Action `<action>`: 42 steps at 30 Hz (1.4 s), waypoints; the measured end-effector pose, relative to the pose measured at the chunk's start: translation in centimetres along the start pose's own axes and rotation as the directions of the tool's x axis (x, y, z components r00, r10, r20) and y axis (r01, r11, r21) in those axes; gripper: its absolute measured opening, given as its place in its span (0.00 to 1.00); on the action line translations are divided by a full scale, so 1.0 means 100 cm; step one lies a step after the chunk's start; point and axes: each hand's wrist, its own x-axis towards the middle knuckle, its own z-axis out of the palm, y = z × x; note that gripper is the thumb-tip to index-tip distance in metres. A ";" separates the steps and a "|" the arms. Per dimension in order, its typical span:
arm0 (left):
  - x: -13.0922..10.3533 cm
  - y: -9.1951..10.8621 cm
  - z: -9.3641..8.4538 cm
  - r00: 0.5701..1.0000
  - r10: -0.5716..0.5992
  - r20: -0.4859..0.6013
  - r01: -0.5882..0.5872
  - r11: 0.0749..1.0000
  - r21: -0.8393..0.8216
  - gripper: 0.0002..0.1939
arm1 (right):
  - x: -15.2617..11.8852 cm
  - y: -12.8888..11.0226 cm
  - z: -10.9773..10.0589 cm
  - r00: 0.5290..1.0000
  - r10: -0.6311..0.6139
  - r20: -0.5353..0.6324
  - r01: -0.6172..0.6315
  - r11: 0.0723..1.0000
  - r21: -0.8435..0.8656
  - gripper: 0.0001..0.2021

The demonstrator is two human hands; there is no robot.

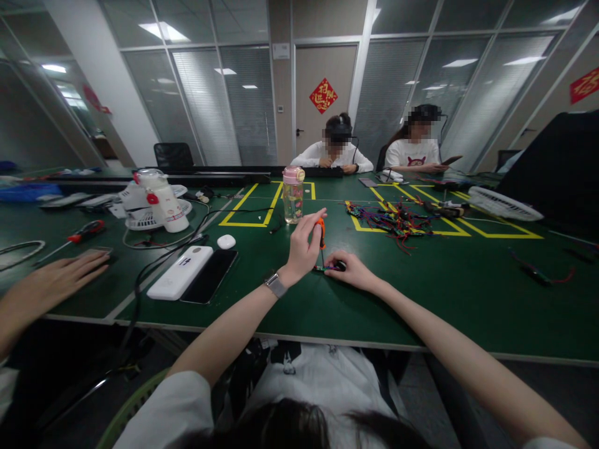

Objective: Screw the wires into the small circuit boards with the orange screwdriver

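My left hand (305,246), with a watch on its wrist, is closed on an upright screwdriver (322,236) with an orange and black handle. The screwdriver's thin shaft points down at a small circuit board (320,269) low over the green table. From the right, my right hand (352,269) grips this board and its wires, its fingers pressed together. Most of the board is hidden by my hands, and the shaft's tip is too small to make out.
A tangled heap of wired circuit boards (402,218) lies beyond my right hand. A pink-lidded bottle (293,196) stands behind my left hand. To the left are a phone (209,277), a white power bank (180,272) and a co-worker's hand (60,284). Two people sit across the table.
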 end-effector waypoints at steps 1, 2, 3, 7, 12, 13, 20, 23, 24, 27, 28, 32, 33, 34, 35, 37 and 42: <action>0.000 0.000 0.000 1.000 0.004 -0.006 -0.004 1.000 0.003 0.16 | 0.000 0.000 0.000 1.000 0.001 -0.001 -0.001 1.000 0.000 0.04; 0.000 0.001 0.000 1.000 0.011 -0.018 -0.010 1.000 0.014 0.15 | 0.000 0.000 0.000 1.000 0.003 -0.002 -0.003 1.000 -0.001 0.04; 0.001 0.001 0.000 0.999 0.020 -0.033 -0.019 0.999 0.029 0.13 | 0.000 0.000 0.001 1.000 0.006 -0.003 -0.006 1.000 -0.004 0.04; 0.000 0.003 -0.001 0.998 0.030 -0.063 -0.025 0.997 0.071 0.11 | 0.000 0.001 0.001 1.000 0.008 -0.001 -0.008 1.000 -0.015 0.04; -0.001 -0.001 0.000 1.000 0.012 0.002 -0.012 1.000 0.001 0.18 | 0.000 0.000 0.001 1.000 0.002 -0.002 -0.002 1.000 -0.007 0.04; -0.001 -0.001 0.000 1.000 0.010 0.009 -0.010 1.000 -0.012 0.19 | 0.000 0.000 0.000 1.000 0.002 -0.003 -0.002 1.000 -0.005 0.04; 0.000 0.000 0.000 0.998 0.007 -0.057 -0.004 0.998 0.056 0.12 | 0.000 -0.001 0.000 1.000 -0.001 0.001 0.001 1.000 -0.014 0.04; 0.000 0.001 -0.001 0.999 0.003 -0.054 0.001 0.996 0.087 0.12 | 0.000 -0.001 0.000 1.000 -0.001 -0.002 0.001 1.000 -0.019 0.04; 0.000 0.000 -0.001 0.999 0.001 -0.038 0.002 0.997 0.080 0.14 | 0.000 -0.001 -0.001 1.000 -0.004 -0.002 0.004 1.000 -0.018 0.04; 0.000 -0.001 0.000 1.000 0.003 0.018 -0.003 0.999 0.036 0.18 | 0.000 -0.001 -0.001 1.000 -0.008 0.003 0.008 1.000 -0.009 0.04; 0.000 -0.002 0.000 1.000 0.003 0.025 -0.004 1.000 0.026 0.18 | 0.000 -0.001 -0.001 1.000 -0.007 0.004 0.007 1.000 -0.007 0.04; 0.000 -0.002 0.001 1.000 -0.002 -0.024 0.003 0.999 0.046 0.16 | 0.000 0.000 0.000 1.000 -0.003 0.003 0.003 1.000 -0.016 0.04; 0.000 -0.002 0.001 0.999 0.000 -0.044 0.003 0.998 0.065 0.15 | 0.000 0.000 0.000 1.000 -0.002 0.002 0.002 1.000 -0.019 0.04; 0.000 -0.002 0.001 0.998 0.002 -0.062 0.004 0.996 0.084 0.14 | 0.000 0.000 0.000 1.000 0.000 0.002 0.000 1.000 -0.020 0.04; 0.001 -0.001 0.001 0.997 0.004 -0.076 0.003 0.995 0.102 0.13 | 0.000 0.000 0.000 1.000 0.001 0.003 -0.001 1.000 -0.019 0.04; 0.001 -0.001 0.000 0.997 0.004 -0.077 0.005 0.993 0.116 0.14 | 0.000 0.001 0.001 1.000 0.002 0.003 -0.002 1.000 -0.015 0.04; 0.001 0.000 0.000 1.000 -0.010 -0.009 0.010 1.000 0.028 0.18 | 0.000 0.001 0.000 1.000 -0.003 -0.001 0.003 1.000 -0.015 0.04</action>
